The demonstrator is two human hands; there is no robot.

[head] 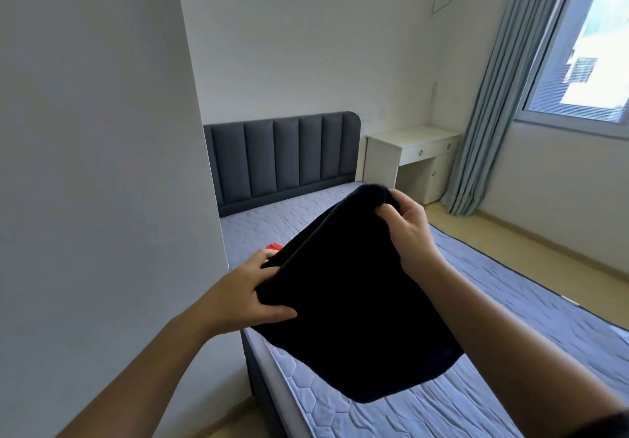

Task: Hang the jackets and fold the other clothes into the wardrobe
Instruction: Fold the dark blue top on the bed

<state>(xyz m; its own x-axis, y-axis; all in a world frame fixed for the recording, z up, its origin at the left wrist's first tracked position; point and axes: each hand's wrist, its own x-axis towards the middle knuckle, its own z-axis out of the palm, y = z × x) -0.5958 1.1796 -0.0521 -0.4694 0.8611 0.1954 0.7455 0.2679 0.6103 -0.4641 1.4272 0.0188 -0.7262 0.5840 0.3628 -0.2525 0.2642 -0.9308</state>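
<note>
fingers of left hand, right hand grip dark garment, slanting down-right

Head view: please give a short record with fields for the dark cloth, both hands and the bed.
garment: dark folded cloth, held in the air above the bed
left hand: grips the cloth's left edge, thumb on top
right hand: pinches its upper corner
bed: blue quilted top, grey padded headboard
also on bed: red item, mostly hidden
nearby: white desk, blue curtain
</note>
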